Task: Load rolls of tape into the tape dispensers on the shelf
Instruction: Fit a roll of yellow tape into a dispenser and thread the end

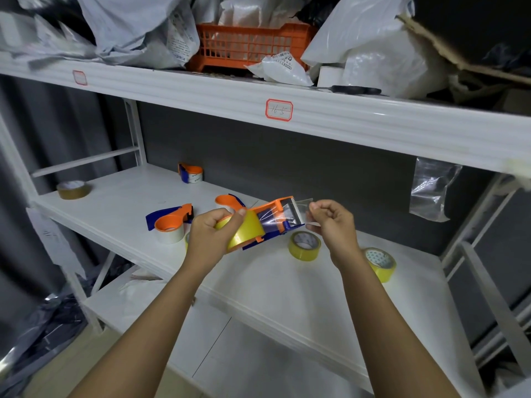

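Note:
My left hand (214, 229) grips an orange and blue tape dispenser (274, 215) with a yellow tape roll (247, 232) seated in it, held above the white middle shelf (258, 277). My right hand (333, 221) pinches the clear tape end (306, 211) drawn out past the dispenser's toothed blade. On the shelf lie two yellow tape rolls (304, 245) (380, 264), a brown roll (73, 189), and three other dispensers (172, 224) (230, 202) (191, 173).
The upper shelf (316, 110) overhangs the work area, carrying an orange basket (247, 44), plastic bags, a white roll and black scissors (356, 89). A clear bag (431, 193) hangs at the right. White shelf posts stand left and right; a lower shelf (215, 340) lies beneath.

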A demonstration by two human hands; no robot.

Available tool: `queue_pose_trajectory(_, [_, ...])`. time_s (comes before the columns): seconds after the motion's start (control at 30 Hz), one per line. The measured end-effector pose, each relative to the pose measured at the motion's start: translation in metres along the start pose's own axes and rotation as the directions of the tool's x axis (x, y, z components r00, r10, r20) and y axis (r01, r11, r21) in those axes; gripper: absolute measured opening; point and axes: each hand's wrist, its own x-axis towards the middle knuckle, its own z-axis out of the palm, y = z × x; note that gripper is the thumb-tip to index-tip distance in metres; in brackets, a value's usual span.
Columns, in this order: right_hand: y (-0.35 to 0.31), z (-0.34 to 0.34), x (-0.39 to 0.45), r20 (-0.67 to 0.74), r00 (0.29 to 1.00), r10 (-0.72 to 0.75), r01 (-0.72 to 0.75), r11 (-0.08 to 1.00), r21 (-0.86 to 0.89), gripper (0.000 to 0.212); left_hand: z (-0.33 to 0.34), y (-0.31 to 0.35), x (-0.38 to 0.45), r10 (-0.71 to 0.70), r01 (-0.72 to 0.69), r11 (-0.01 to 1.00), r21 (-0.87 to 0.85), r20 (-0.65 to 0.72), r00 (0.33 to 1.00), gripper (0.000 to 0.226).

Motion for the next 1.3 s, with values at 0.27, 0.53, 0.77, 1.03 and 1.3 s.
queue_pose_trajectory(0.27, [-0.018, -0.001, 0.005, 0.218, 0.963, 0.156, -0.18, 0.979, 0.094, 0.015, -0.008, -0.006, 0.003, -0.006, 0.007, 1.0, -0.004, 0.112, 0.994, 0.022])
queue_pose_trajectory(0.53, [-0.028, 0.006, 0.014, 0.151, 0.988, 0.023, -0.01, 0.996, -0.091, 0.014, -0.015, -0.02, 0.021, -0.064, 0.008, 0.988, 0.152, 0.368, 0.928, 0.027])
queue_pose_trajectory(0.77, [-0.015, 0.026, 0.007, 0.072, 0.997, -0.004, 0.022, 0.968, -0.25, 0.018, 0.015, -0.015, 0.02, -0.288, 0.152, 0.912, 0.382, 0.329, 0.899, 0.036])
queue_pose_trajectory(1.03, [-0.006, 0.03, 0.0, 0.118, 0.993, 0.026, 0.018, 0.933, -0.359, 0.021, 0.013, -0.036, 0.029, -0.215, 0.078, 0.879, 0.471, 0.245, 0.945, 0.023])
queue_pose_trajectory(1.3, [-0.002, 0.029, -0.004, 0.127, 0.981, 0.145, -0.138, 0.989, -0.058, 0.017, 0.008, -0.034, 0.029, -0.129, 0.002, 0.887, 0.462, 0.243, 0.962, 0.022])
